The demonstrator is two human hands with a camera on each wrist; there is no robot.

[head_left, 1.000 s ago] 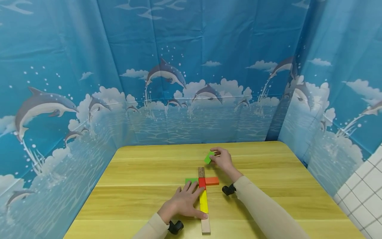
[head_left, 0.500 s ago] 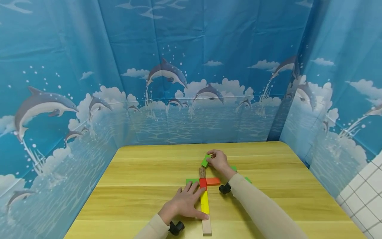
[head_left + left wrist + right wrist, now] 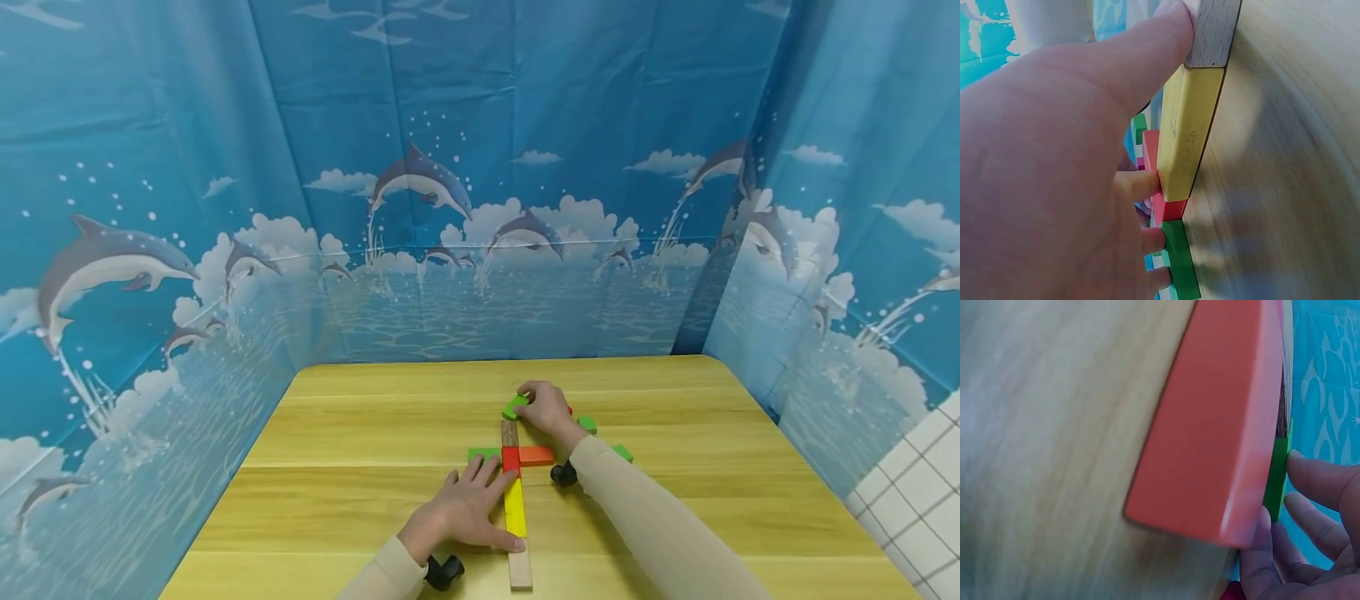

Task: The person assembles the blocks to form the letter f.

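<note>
My right hand pinches a green block between thumb and fingers, right at the far end of a row of blocks. A dark brown block forms that end. Nearer follow a red block, a yellow block and a pale wooden block. An orange-red block branches off to the right, another green block to the left. My left hand rests with spread fingers along the row, its thumb on the pale block; in the left wrist view, fingertips touch the left green block.
Beyond the right forearm, more green blocks lie on the wooden table, with a bit of red showing behind the right hand. A dolphin-print curtain stands behind the table's far edge. Black wrist cameras sit below both wrists.
My right hand has moved left and nearer, bringing its green block down to the brown block's far end. Green blocks formerly behind the right arm now show. The left hand stays put.
</note>
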